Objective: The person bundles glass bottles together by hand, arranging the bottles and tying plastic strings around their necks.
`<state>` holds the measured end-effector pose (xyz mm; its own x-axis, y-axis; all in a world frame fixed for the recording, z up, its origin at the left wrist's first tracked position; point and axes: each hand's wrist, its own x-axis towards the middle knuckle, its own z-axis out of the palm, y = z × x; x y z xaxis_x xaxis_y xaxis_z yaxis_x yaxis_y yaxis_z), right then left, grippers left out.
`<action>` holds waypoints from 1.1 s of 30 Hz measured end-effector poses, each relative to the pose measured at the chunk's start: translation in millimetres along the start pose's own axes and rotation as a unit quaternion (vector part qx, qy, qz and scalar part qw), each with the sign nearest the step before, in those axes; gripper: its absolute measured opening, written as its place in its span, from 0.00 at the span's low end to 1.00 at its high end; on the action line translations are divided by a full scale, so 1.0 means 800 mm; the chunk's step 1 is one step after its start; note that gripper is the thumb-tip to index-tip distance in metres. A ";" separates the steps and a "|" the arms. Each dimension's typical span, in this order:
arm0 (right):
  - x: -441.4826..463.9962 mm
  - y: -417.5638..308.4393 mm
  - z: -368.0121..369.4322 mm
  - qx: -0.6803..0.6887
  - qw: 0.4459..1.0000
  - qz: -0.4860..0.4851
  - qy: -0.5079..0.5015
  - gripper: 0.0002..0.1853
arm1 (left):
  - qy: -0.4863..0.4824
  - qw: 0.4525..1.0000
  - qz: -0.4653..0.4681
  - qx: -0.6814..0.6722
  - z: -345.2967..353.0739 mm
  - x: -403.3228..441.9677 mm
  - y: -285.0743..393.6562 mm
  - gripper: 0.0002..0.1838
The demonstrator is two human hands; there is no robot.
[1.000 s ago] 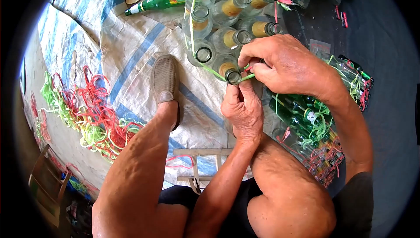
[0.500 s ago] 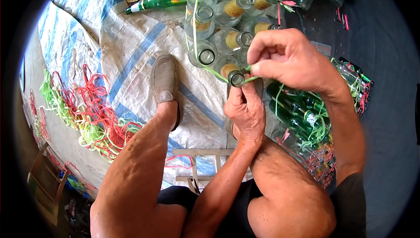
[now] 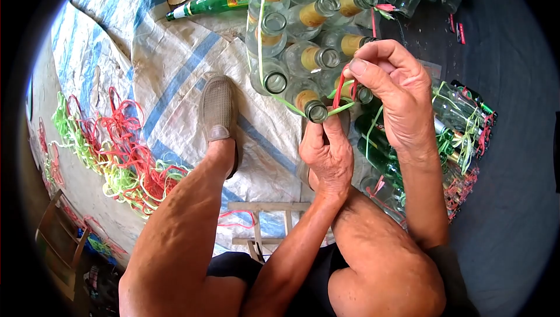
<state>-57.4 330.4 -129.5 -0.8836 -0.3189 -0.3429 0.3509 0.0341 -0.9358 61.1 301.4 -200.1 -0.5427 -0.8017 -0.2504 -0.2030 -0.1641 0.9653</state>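
A cluster of upright clear glass bottles (image 3: 273, 32) with yellow labels stands before me, a pale green plastic strap (image 3: 284, 103) running round its near side. My left hand (image 3: 326, 156) is closed on the strap, thumb and fingertips pinched just beside the mouth of the nearest bottle (image 3: 315, 110). Above and to the right, my right hand (image 3: 396, 92) pinches a red strap (image 3: 342, 91), which hangs as a loop and meets the green one near my left fingertips. How the two straps join is too small to make out.
Green bottles (image 3: 213, 0) lie at the back left, with more (image 3: 376, 145) under my right forearm. Tangled red and green straps (image 3: 131, 153) lie left on the woven sheet (image 3: 175, 78). My shoe (image 3: 219, 104) rests beside the cluster; a wooden frame (image 3: 271, 206) stands between my legs.
My right hand has shifted slightly right and turned, and a red strap now shows raised in its pinch. The left hand stays at the strap by the nearest bottle.
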 end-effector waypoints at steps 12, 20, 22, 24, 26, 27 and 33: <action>-0.002 0.011 0.013 0.039 0.995 -0.045 0.080 0.08 | -0.019 0.999 -0.028 -0.002 0.001 -0.004 -0.004 0.10; -0.003 0.019 0.009 -0.057 0.993 -0.094 0.039 0.14 | -0.027 0.999 -0.043 -0.014 0.000 -0.002 0.001 0.10; -0.003 0.020 0.009 -0.076 0.991 -0.102 0.029 0.14 | -0.024 0.999 -0.038 -0.016 0.001 -0.001 0.001 0.10; -0.001 0.021 0.009 -0.126 0.983 -0.131 0.010 0.15 | -0.029 0.998 -0.048 -0.017 0.000 -0.002 0.001 0.10; 0.002 0.022 0.008 -0.176 0.971 -0.162 -0.004 0.15 | -0.034 0.998 -0.058 -0.017 -0.001 -0.003 0.001 0.10; 0.004 0.024 0.008 -0.201 0.963 -0.180 -0.009 0.16 | -0.036 0.997 -0.063 -0.016 -0.002 -0.002 0.004 0.10; 0.007 0.012 0.012 -0.336 0.912 -0.231 -0.036 0.20 | -0.031 0.996 -0.080 -0.032 0.001 -0.004 0.001 0.10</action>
<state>-56.0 319.8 -139.9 -0.8579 -0.5069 0.0837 -0.3440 0.4457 -0.8265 61.6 304.3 -198.5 -0.5567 -0.7264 -0.4031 -0.2390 -0.3246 0.9151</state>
